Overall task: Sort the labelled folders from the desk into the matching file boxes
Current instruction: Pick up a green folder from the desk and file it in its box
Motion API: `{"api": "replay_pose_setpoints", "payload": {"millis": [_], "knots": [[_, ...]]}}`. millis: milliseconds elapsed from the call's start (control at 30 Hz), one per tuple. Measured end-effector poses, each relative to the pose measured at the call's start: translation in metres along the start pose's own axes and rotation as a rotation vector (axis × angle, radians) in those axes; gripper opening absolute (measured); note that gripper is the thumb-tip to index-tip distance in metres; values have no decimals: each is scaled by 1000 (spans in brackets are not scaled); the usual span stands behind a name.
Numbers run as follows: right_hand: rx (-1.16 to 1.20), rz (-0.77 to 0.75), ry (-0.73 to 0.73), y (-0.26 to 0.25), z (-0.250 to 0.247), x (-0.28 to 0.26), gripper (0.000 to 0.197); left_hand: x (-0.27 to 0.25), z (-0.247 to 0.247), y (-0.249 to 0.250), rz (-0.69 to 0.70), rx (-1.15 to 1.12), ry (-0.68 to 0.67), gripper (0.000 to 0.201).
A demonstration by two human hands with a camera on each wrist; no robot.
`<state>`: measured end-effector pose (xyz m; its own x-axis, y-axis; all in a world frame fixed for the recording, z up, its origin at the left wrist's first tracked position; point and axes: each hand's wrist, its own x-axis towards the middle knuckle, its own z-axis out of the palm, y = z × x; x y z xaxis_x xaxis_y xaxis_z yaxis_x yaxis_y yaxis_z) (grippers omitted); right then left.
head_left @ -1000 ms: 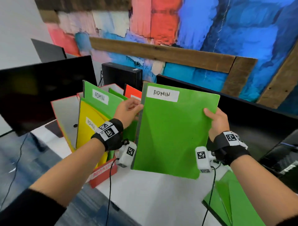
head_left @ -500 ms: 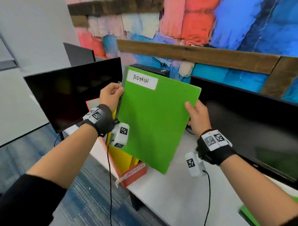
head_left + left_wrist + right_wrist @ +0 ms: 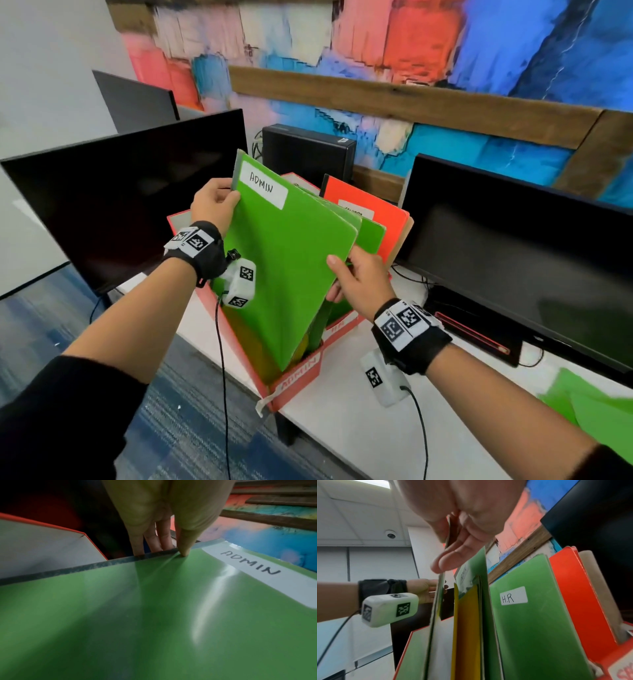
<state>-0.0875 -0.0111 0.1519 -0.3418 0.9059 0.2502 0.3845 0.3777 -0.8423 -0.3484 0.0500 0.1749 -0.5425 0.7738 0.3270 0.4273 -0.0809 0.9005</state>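
Note:
My two hands hold a green folder (image 3: 287, 274) labelled ADMIN, tilted, with its lower corner inside the red ADMIN file box (image 3: 299, 375) at the desk's front edge. My left hand (image 3: 214, 202) pinches the top-left corner; in the left wrist view the thumb lies on the green folder (image 3: 154, 615) and the fingers behind it. My right hand (image 3: 354, 277) pinches the right edge. The right wrist view shows the green folder's edge (image 3: 439, 601) beside a yellow folder (image 3: 467, 628) in the same box. A green H.R folder (image 3: 530, 628) stands in the neighbouring box.
An orange folder (image 3: 370, 212) stands behind the green ones. A dark monitor (image 3: 120, 212) is to the left and another (image 3: 513, 257) to the right, with a black computer case (image 3: 308, 154) behind the boxes. More green folders (image 3: 589, 407) lie on the white desk (image 3: 342, 428) at the lower right.
The ADMIN folder has come down from in front of me, and its lower corner is now inside the ADMIN box. Both hands kept their hold and went down with it.

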Motion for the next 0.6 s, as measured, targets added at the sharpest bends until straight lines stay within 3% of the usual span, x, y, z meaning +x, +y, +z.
{"api": "replay_pose_setpoints", "payload": {"millis": [133, 367, 600], "knots": [[-103, 37, -43, 12, 13, 2, 30, 3, 7, -8, -34, 12, -37, 25], [-421, 147, -218, 40, 31, -7, 38, -3, 18, -38, -276, 314, -240, 39], [-450, 279, -174, 56, 35, 0, 44, -15, 28, -44, -307, 509, -347, 54]]}}
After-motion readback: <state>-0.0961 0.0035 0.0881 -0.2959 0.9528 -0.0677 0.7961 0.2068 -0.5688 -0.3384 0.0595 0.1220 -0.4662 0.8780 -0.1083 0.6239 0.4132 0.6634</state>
